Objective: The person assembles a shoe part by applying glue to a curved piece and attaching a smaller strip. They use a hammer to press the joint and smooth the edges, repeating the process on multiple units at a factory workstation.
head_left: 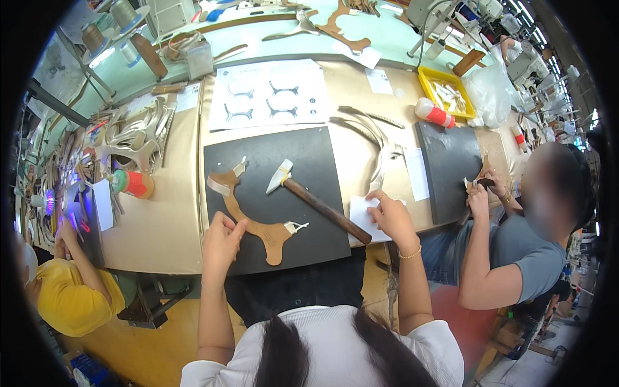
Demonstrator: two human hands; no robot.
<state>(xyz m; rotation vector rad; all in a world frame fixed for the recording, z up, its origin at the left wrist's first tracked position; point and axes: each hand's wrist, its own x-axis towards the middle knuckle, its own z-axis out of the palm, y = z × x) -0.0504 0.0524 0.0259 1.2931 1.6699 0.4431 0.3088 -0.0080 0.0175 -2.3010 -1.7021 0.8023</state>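
Hovering at the lower left edge of the black mat (313,161), the left hand (221,244) is holding its thumb and forefinger narrow, right at the outer border of the tan leather piece (263,231); whether they are pinching that border or only brushing it, I cannot tell. The piece is lying on the mat's left half, mostly to the right of and beyond those fingertips, its long axis slanting in a bow from the mat's upper left toward its lower middle, with one rounded lobe pointing at the mat's near edge and a white cord end (297,226) facing the mat's centre. The left hand is clearly sitting nearer to it; the right hand (394,222) is hanging well apart, off the mat's right side, over a white paper slip (360,209). Its fingers are bending loosely near the lower end of some pale curved strips (382,158), and I cannot tell whether they are gripping anything. Between the hands, a hammer (316,202) is lying diagonally, its head resting near the mat's middle and its handle overhanging the mat's lower right edge.
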